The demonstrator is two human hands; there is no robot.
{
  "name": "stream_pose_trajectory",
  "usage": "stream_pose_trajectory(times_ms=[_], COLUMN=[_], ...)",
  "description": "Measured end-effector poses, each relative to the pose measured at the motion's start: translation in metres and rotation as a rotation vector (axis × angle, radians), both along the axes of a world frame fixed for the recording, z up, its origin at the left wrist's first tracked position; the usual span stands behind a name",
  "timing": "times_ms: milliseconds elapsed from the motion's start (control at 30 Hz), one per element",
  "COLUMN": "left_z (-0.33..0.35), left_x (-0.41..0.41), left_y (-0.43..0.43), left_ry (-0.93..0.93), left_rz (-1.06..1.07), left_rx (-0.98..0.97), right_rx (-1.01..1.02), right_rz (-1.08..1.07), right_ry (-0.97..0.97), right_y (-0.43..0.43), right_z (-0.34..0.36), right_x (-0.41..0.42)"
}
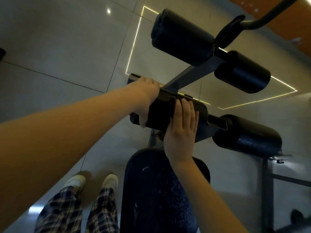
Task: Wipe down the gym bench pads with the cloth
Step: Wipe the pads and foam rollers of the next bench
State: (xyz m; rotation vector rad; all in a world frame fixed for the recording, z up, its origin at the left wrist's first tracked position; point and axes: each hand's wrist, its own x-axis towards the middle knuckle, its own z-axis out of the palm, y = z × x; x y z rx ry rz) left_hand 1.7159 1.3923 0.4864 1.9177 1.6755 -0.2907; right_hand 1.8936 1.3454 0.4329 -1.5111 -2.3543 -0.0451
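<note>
Your left forearm (67, 132) crosses the view toward the bench. Next in size is the dark blue seat pad (156, 190), scuffed on top. Just beyond the seat pad's far end lies the black near roller pad (161, 113). A right roller (247, 137) sits to its right, and two far rollers (181, 36) lie farther off. Left of the seat pad are your plaid trousers (67, 212) and white shoes (109, 180).

Your left hand (146, 96) wraps fingers and thumb round the near roller pad's left end. Your right hand (180, 126) lies flat on that roller with straight fingers, pressing the brownish cloth (158, 136). The cloth peeks out beneath the palm, just past the seat pad's far end.
</note>
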Motion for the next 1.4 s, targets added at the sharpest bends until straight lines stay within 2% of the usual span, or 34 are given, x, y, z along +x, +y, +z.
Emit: stream_pose_trajectory(times_ms=[100, 167, 233, 300, 333, 400, 467, 500, 567, 633, 733, 867, 933, 967, 1067, 1133, 1167, 1233, 1267, 1333, 1400], left_z=[-0.003, -0.013, -0.028, -0.043, -0.046, -0.053, -0.054, -0.053, -0.045, -0.042, -0.046, -0.048, -0.048, -0.048, -0.045, -0.04, -0.039, -0.04, -0.041, -0.038, -0.03], left_x=[-0.002, 0.002, 0.011, 0.02, 0.023, 0.027, 0.025, 0.024, 0.021, 0.02, 0.025, 0.025, 0.024, 0.023, 0.024, 0.023, 0.022, 0.019, 0.017, 0.015, 0.015], left_y=[0.001, -0.013, -0.03, -0.043, -0.048, -0.053, -0.054, -0.054, -0.055, -0.055, -0.058, -0.055, -0.053, -0.054, -0.053, -0.052, -0.051, -0.05, -0.049, -0.048, -0.048], left_ry=[-0.046, -0.034, -0.02, 0.01, 0.046, 0.087, 0.103, 0.11, 0.174, 0.258, 0.325, 0.301, 0.227, 0.192, 0.167, 0.164, 0.159, 0.137, 0.147, 0.185, 0.255], left_rz=[0.055, 0.088, 0.084, 0.108, 0.111, 0.083, 0.089, 0.091, 0.054, 0.014, 0.077, 0.04, 0.054, 0.066, 0.057, 0.047, 0.034, 0.014, 0.007, -0.01, -0.047], left_rx=[-0.003, 0.086, 0.359, 0.695, 0.77, 0.743, 0.737, 0.722, 0.7, 0.644, 0.618, 0.676, 0.696, 0.68, 0.657, 0.618, 0.595, 0.573, 0.57, 0.536, 0.465], right_rx=[0.004, -0.083, -0.301, -0.658, -0.816, -0.964, -0.901, -0.779, -0.402, -0.109, 0.025, 0.053, -0.053, -0.194, -0.838, -1.013, -1.001, -0.851, -0.782, -0.54, -0.238], right_rz=[-0.054, -0.14, -0.184, -0.267, -0.322, -0.372, -0.31, -0.241, -0.101, -0.09, -0.087, -0.202, -0.304, -0.318, -0.429, -0.463, -0.481, -0.326, -0.261, -0.18, -0.119], right_ry=[-0.018, -0.042, -0.103, -0.114, -0.093, -0.062, -0.072, -0.056, 0.076, 0.124, 0.01, 0.098, 0.046, 0.016, 0.066, 0.095, 0.132, -0.037, -0.029, 0.203, 0.252], right_y=[0.009, 0.033, 0.068, 0.101, 0.114, 0.13, 0.129, 0.122, 0.086, 0.031, -0.024, 0.01, 0.047, 0.066, 0.12, 0.143, 0.145, 0.139, 0.13, 0.095, 0.043], right_z=[0.002, 0.017, 0.035, 0.051, 0.056, 0.059, 0.054, 0.049, 0.032, 0.012, -0.017, -0.009, 0.015, 0.028, 0.06, 0.063, 0.06, 0.053, 0.05, 0.035, 0.018], right_x=[-0.007, -0.019, -0.027, -0.036, -0.039, -0.042, -0.037, -0.031, -0.01, 0.014, 0.04, 0.019, 0.003, -0.001, -0.008, -0.008, -0.006, 0.0, 0.006, 0.02, 0.03])
